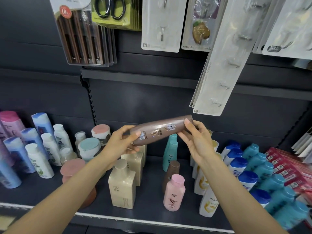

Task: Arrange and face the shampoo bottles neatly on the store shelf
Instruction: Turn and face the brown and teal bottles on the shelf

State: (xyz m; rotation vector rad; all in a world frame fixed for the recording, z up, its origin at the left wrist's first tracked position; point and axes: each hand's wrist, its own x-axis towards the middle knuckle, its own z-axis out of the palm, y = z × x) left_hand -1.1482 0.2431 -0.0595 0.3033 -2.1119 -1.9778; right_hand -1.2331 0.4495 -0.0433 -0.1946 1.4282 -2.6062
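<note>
Both hands hold a brown shampoo bottle (pixel 160 130) nearly level in the air above the dark shelf (pixel 148 205), its label with pale characters turned toward the camera and its right end raised slightly toward 2 o'clock. The left hand (pixel 121 142) grips the bottle's lower left end, thumb across the front and fingers curled underneath. The right hand (pixel 197 141) pinches the upper right end, thumb on the front near the tip and fingers behind. Directly below the held bottle, at 6 o'clock from it, stands a teal bottle (pixel 170 152), and nearer the shelf's front edge stand a smaller brown bottle (pixel 171 174) and a pink bottle (pixel 173 193), the pink one just in front of the brown one. At 7 o'clock from the held bottle stands a row of cream square bottles (pixel 122 186) running front to back. At 9 o'clock, upright white bottles (pixel 40 161) and blue-capped bottles (pixel 20 157) lean in rows. At 4 o'clock stand white bottles with blue caps (pixel 238 166) and, beyond them, teal bottles (pixel 263 168). At 12 o'clock, packs of hooks (pixel 162 24) and a pack of scissors (pixel 111 10) hang from the back panel.
</note>
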